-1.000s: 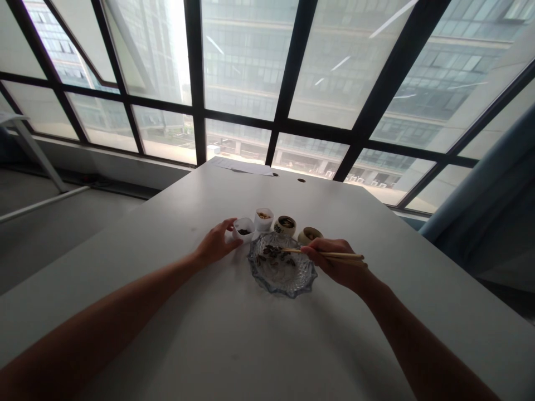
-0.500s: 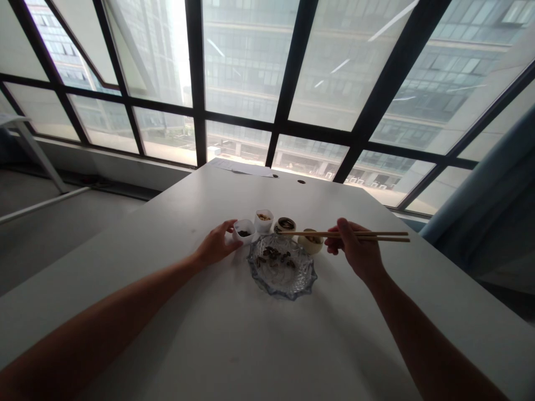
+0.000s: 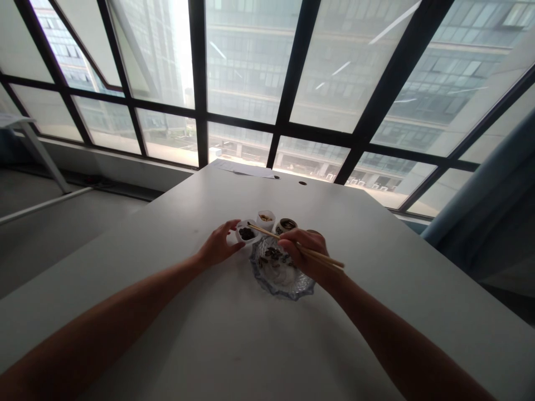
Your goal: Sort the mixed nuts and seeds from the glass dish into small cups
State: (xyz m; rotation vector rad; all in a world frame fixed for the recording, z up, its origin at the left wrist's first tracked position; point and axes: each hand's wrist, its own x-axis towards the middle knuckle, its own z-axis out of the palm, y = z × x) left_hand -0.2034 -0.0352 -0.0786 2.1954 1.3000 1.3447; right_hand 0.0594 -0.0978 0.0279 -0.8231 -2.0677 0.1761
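My right hand [image 3: 304, 252] is closed round a pair of wooden chopsticks [image 3: 267, 234]. It hovers over a scalloped glass plate [image 3: 278, 281] that holds small dark pieces. The chopstick tips reach left to the rim of a small white cup [image 3: 246, 233] with dark bits inside. My left hand [image 3: 217, 245] rests on the table with its fingers curled against that cup's left side. Behind stand a second white cup [image 3: 266, 218] with pale pieces and a round dark-patterned cup [image 3: 286, 225].
The things sit mid-way on a white table [image 3: 209, 334]. Papers [image 3: 246, 167] lie at its far edge by two round holes. Tall windows with black frames rise behind. A blue-grey curtain [image 3: 493, 211] hangs at the right.
My right hand has swung left and down from beside the rightmost cup. The chopstick tips now point at the leftmost white cup. My left hand has stayed on that cup.
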